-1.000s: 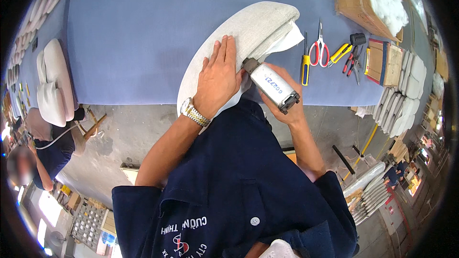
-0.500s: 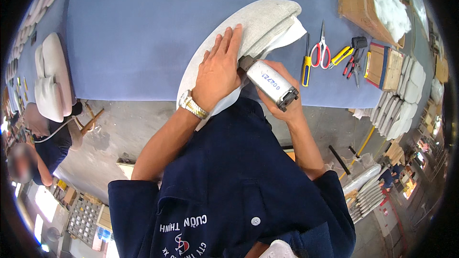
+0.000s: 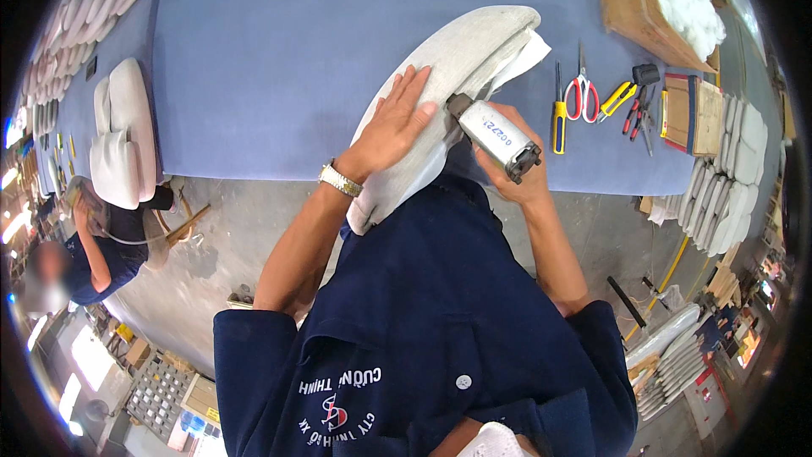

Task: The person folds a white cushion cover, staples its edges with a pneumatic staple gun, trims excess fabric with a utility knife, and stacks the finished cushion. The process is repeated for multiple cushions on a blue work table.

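Note:
A curved, light grey upholstered panel (image 3: 461, 42) lies slantwise over the table's near edge, its lower end close to my shirt. White lining (image 3: 523, 62) shows along its right side. My left hand (image 3: 396, 125), a watch on its wrist, rests flat on the grey fabric with fingers stretched out. My right hand (image 3: 513, 171) is closed around a white and black staple gun (image 3: 499, 137). The gun's nose meets the panel's right edge, just right of my left thumb. The right fingers are partly hidden behind the tool.
Right of the panel lie a yellow screwdriver (image 3: 559, 129), scissors (image 3: 581, 95), a yellow cutter (image 3: 617, 101) and pliers (image 3: 646, 129). Behind them stands a box (image 3: 633, 13) of white stuffing. Padded pieces (image 3: 137, 123) sit at left, near a co-worker (image 3: 101, 258).
My left hand has slid down the panel, its thumb now spread toward the gun. The panel's lower end has swung inward, and the whole view has shifted slightly.

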`<state>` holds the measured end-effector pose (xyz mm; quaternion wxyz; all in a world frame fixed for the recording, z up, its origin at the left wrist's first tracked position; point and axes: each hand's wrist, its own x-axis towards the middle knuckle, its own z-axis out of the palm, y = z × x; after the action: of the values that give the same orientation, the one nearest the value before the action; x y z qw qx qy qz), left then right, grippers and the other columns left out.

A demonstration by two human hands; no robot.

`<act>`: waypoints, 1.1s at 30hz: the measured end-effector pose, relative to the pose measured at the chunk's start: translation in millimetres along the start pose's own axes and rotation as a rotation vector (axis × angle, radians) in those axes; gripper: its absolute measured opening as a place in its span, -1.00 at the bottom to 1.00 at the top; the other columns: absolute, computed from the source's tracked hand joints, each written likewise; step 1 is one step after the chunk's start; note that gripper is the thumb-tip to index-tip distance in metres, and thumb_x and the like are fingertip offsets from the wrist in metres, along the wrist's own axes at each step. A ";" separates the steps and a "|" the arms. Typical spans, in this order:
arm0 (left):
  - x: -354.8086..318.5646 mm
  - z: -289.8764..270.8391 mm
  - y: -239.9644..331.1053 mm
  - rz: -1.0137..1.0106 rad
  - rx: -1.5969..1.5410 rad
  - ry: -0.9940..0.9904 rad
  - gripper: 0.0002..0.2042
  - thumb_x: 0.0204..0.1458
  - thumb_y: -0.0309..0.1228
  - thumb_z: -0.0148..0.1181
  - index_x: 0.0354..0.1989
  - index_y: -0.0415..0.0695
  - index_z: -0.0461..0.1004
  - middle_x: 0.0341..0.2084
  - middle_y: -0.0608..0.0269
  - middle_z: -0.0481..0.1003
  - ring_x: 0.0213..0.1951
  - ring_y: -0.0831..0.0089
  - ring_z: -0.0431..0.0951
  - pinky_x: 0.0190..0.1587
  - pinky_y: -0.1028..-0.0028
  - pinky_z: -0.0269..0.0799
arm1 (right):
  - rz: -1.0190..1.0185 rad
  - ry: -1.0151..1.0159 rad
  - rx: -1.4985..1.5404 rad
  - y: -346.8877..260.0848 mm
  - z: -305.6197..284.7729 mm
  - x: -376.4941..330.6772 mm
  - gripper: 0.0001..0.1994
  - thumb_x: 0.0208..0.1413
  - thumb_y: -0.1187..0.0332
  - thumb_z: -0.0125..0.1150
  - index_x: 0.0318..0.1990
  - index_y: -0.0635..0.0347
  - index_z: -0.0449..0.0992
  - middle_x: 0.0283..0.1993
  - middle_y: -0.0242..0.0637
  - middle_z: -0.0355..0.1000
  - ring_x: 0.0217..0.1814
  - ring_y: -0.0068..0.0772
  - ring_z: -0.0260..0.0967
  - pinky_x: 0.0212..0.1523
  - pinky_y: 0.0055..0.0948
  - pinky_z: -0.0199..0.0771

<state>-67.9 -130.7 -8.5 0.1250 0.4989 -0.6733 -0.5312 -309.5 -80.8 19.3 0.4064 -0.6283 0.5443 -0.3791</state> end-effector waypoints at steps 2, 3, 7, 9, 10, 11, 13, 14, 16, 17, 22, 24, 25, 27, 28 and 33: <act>-4.9 9.2 12.3 0.030 0.152 0.071 -0.21 0.30 0.03 0.01 0.58 -0.07 -0.12 0.55 -0.21 -0.14 0.57 -0.08 -0.20 0.50 -0.11 -0.12 | 0.020 -0.019 0.005 -2.1 -0.1 0.2 -0.49 -0.04 0.49 0.35 0.15 0.25 0.50 0.00 -0.12 0.59 0.01 -0.23 0.61 0.02 -0.39 0.56; -6.8 11.7 17.8 0.047 0.228 0.104 -0.18 0.27 -0.02 0.11 0.58 -0.10 -0.11 0.54 -0.24 -0.12 0.56 -0.11 -0.16 0.49 -0.13 -0.05 | 0.045 -0.038 0.019 -5.3 -1.4 -0.3 -0.50 -0.02 0.52 0.35 0.15 0.32 0.50 0.03 -0.12 0.58 0.05 -0.28 0.58 0.08 -0.41 0.52; -8.2 13.0 34.7 -0.049 0.330 0.123 -0.13 0.14 -0.23 0.26 0.54 -0.25 -0.09 0.50 -0.30 -0.01 0.52 -0.17 0.00 0.45 -0.01 0.12 | 0.018 0.014 0.007 3.7 2.3 -4.9 -0.46 -0.07 0.42 0.39 0.17 0.19 0.52 0.01 -0.08 0.60 0.02 -0.12 0.64 -0.01 -0.35 0.61; -8.9 15.0 31.5 -0.050 0.332 0.142 -0.13 0.15 -0.24 0.25 0.54 -0.27 -0.10 0.50 -0.30 -0.01 0.51 -0.18 0.02 0.41 -0.15 0.16 | 0.025 0.002 0.003 2.4 0.7 -5.6 -0.44 -0.07 0.42 0.39 0.18 0.20 0.53 0.05 -0.08 0.60 0.04 -0.10 0.64 0.01 -0.35 0.61; -8.6 16.1 29.8 -0.040 0.332 0.149 -0.13 0.15 -0.24 0.25 0.53 -0.29 -0.09 0.49 -0.31 -0.01 0.51 -0.19 0.03 0.40 -0.15 0.18 | 0.030 -0.005 -0.001 1.7 -0.6 -5.7 -0.43 -0.08 0.42 0.40 0.19 0.21 0.53 0.07 -0.07 0.60 0.05 -0.09 0.63 0.02 -0.35 0.61; -8.4 16.8 27.8 -0.031 0.331 0.156 -0.13 0.15 -0.25 0.26 0.53 -0.30 -0.09 0.49 -0.31 0.00 0.50 -0.19 0.04 0.39 -0.15 0.19 | 0.015 -0.015 0.020 2.1 -1.0 -6.0 -0.43 -0.08 0.42 0.40 0.19 0.21 0.52 0.08 -0.07 0.59 0.06 -0.08 0.63 0.02 -0.35 0.61; -8.6 17.1 25.7 -0.015 0.324 0.169 -0.13 0.13 -0.26 0.27 0.52 -0.32 -0.08 0.48 -0.31 0.02 0.49 -0.20 0.06 0.37 -0.15 0.23 | -0.014 -0.041 0.062 2.7 -1.6 -6.6 -0.42 -0.08 0.42 0.40 0.20 0.22 0.52 0.12 -0.06 0.58 0.07 -0.07 0.63 0.04 -0.34 0.60; -8.9 16.9 25.5 -0.009 0.317 0.176 -0.13 0.12 -0.28 0.28 0.52 -0.33 -0.08 0.48 -0.31 0.03 0.49 -0.20 0.07 0.36 -0.15 0.25 | -0.008 -0.054 0.065 2.5 -2.6 -6.9 -0.42 -0.08 0.42 0.40 0.21 0.23 0.51 0.12 -0.06 0.58 0.08 -0.06 0.62 0.04 -0.34 0.60; -9.2 16.6 26.6 -0.003 0.326 0.186 -0.14 0.10 -0.33 0.28 0.51 -0.34 -0.07 0.47 -0.32 0.06 0.48 -0.21 0.09 0.37 -0.06 0.25 | 0.002 -0.081 0.074 0.9 -4.0 -4.7 -0.41 -0.07 0.42 0.40 0.22 0.23 0.50 0.14 -0.06 0.57 0.08 -0.05 0.62 0.06 -0.35 0.60; -9.9 16.8 28.4 -0.002 0.341 0.190 -0.14 0.09 -0.36 0.28 0.51 -0.35 -0.06 0.46 -0.33 0.07 0.48 -0.21 0.09 0.40 0.04 0.23 | 0.032 -0.117 0.071 -2.9 -6.4 -2.5 -0.42 -0.06 0.46 0.38 0.22 0.26 0.50 0.14 -0.05 0.57 0.10 -0.12 0.61 0.08 -0.36 0.57; -8.1 24.7 37.8 -0.039 0.404 0.220 -0.12 0.01 -0.46 0.33 0.49 -0.36 -0.03 0.43 -0.33 0.12 0.46 -0.21 0.13 0.42 0.13 0.23 | 0.080 -0.173 0.010 -9.0 -10.2 3.6 -0.41 -0.05 0.52 0.36 0.24 0.33 0.48 0.14 -0.01 0.56 0.13 -0.21 0.60 0.12 -0.39 0.54; -5.9 25.2 36.2 -0.035 0.400 0.223 -0.13 0.02 -0.46 0.32 0.49 -0.36 -0.03 0.43 -0.32 0.13 0.46 -0.20 0.13 0.41 0.12 0.23 | 0.086 -0.163 0.001 -7.8 -9.9 0.3 -0.41 -0.05 0.52 0.36 0.24 0.32 0.48 0.14 -0.02 0.56 0.13 -0.17 0.60 0.12 -0.39 0.54; -3.8 22.8 36.2 -0.022 0.407 0.230 -0.13 0.02 -0.46 0.31 0.49 -0.35 -0.03 0.43 -0.32 0.13 0.46 -0.19 0.13 0.41 0.12 0.23 | 0.079 -0.147 -0.005 -7.3 -9.0 0.6 -0.41 -0.04 0.52 0.37 0.24 0.32 0.48 0.14 -0.02 0.56 0.14 -0.16 0.60 0.12 -0.39 0.54; -6.6 24.5 34.1 -0.035 0.397 0.226 -0.14 0.02 -0.47 0.30 0.50 -0.36 -0.03 0.44 -0.32 0.11 0.47 -0.17 0.12 0.42 0.12 0.22 | 0.056 -0.126 0.013 -5.4 -6.2 -5.5 -0.41 -0.05 0.51 0.38 0.24 0.32 0.48 0.14 -0.01 0.56 0.14 -0.13 0.60 0.12 -0.38 0.54; -8.7 24.1 35.1 -0.038 0.400 0.223 -0.13 0.02 -0.47 0.30 0.50 -0.36 -0.03 0.44 -0.32 0.11 0.47 -0.17 0.12 0.42 0.12 0.22 | 0.043 -0.117 0.022 -4.7 -5.6 -7.7 -0.41 -0.05 0.51 0.38 0.24 0.32 0.48 0.14 -0.01 0.57 0.14 -0.12 0.60 0.13 -0.37 0.54; -10.8 22.3 29.8 0.006 0.350 0.236 -0.13 0.01 -0.44 0.34 0.49 -0.32 0.00 0.47 -0.27 0.09 0.48 -0.17 0.10 0.36 -0.17 0.24 | -0.008 -0.151 -0.025 -10.3 -7.3 -10.2 -0.43 -0.05 0.51 0.38 0.22 0.32 0.49 0.12 -0.01 0.58 0.14 -0.13 0.60 0.13 -0.34 0.56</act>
<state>-94.4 -110.7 11.4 0.1160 0.5698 -0.7375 -0.3434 -313.6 -70.6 31.2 0.4369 -0.6625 0.5142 -0.3253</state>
